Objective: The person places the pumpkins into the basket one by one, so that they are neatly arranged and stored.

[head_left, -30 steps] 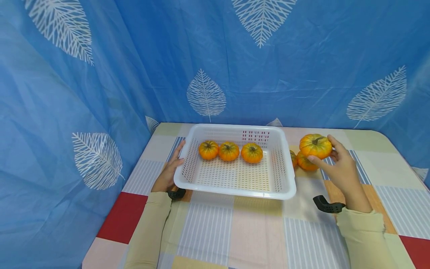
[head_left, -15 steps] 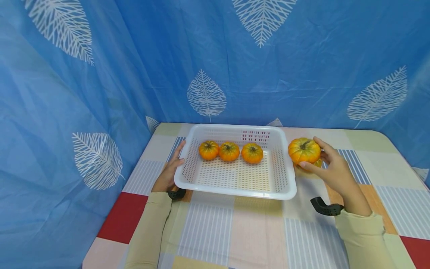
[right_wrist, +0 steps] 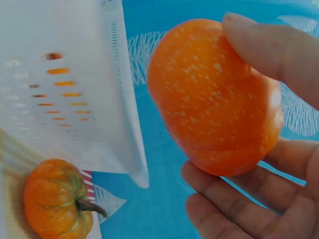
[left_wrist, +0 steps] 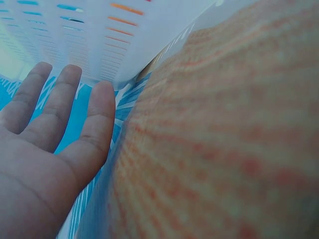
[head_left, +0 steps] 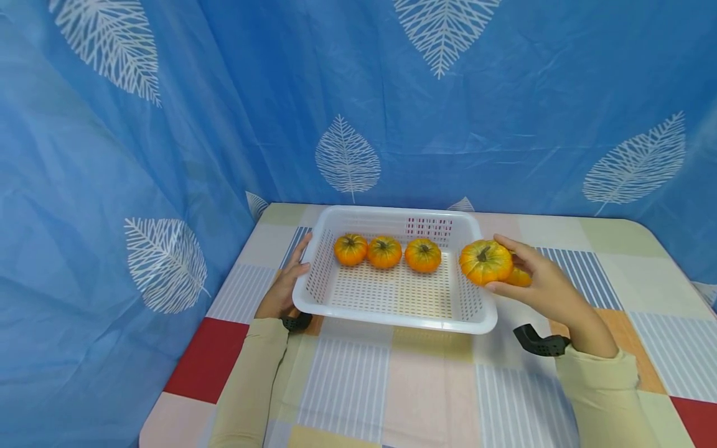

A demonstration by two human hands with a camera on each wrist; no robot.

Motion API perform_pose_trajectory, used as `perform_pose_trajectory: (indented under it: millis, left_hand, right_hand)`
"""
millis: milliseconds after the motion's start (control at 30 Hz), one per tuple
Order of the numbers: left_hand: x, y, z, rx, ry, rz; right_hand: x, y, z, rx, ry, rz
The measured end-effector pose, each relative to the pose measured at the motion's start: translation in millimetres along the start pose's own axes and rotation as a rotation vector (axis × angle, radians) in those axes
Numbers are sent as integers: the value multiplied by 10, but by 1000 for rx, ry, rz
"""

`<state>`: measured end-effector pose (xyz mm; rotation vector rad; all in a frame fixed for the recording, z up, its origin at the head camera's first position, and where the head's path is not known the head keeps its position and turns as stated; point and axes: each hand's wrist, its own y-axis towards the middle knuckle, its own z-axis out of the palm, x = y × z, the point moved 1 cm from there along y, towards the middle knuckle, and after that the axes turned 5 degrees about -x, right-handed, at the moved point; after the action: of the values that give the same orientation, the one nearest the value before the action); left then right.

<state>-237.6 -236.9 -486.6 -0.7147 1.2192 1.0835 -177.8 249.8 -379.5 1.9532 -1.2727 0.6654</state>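
In the head view my right hand [head_left: 538,280] pinches a small orange pumpkin [head_left: 485,262] between thumb and fingers, over the right rim of a white plastic basket [head_left: 392,320]. Seen from the right wrist, the held pumpkin [right_wrist: 214,99] is raised higher than the basket's edge, its speckled underside showing. Three similar pumpkins [head_left: 384,252] sit in a row toward the back of the basket. My left hand [head_left: 284,283] is at the basket's left side, fingers extended; in the left wrist view its fingertips [left_wrist: 102,94] lie close against the slotted wall.
Another pumpkin [right_wrist: 57,199] stands on the table just outside the basket's right wall, partly hidden by my right hand in the head view. A checked cloth [head_left: 347,379] covers the table. Blue curtains [head_left: 269,124] with white leaves hang behind and to the left.
My right hand has carried the pumpkin leftward, from above the pumpkins on the table to over the basket's right rim. My left hand and the basket have stayed put.
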Motion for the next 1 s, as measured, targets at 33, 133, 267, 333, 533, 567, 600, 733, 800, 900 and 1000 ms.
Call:
perform_pose_trajectory:
  millis: [33, 133, 267, 333, 533, 567, 600, 733, 800, 900, 1000]
  left_hand:
    - [0, 0, 0, 0, 3, -1]
    - [-2, 2, 5, -1, -1, -1]
    - [-9, 0, 16, -16, 2, -4]
    - [-13, -5, 18, -25, 7, -8]
    - [-18, -14, 12, -29, 11, -12]
    - [-16, -13, 9, -30, 9, -12]
    - [-14, -11, 7, -30, 4, -13]
    - [-8, -6, 3, -32, -4, -18]
    - [-12, -5, 10, -30, -2, -18]
    - [-21, -6, 20, -32, 0, -15]
    - [-22, -4, 18, -29, 3, -13]
  right_hand:
    - [17, 12, -1, 14, -8, -3]
    - [73, 60, -2, 70, -25, 2]
    - [153, 134, -2, 155, -49, -7]
    - [190, 172, -6, 188, -62, -29]
    - [282, 293, 25, 269, -64, -66]
    - [292, 317, 40, 279, -61, -71]
    - [300, 341, 55, 288, -58, -74]
    - [308, 436, 117, 332, 1, -92]
    - [311, 482, 143, 357, 35, -92]
    - [332, 540, 184, 392, 74, -80]
    - [341, 592, 227, 428, 119, -53]
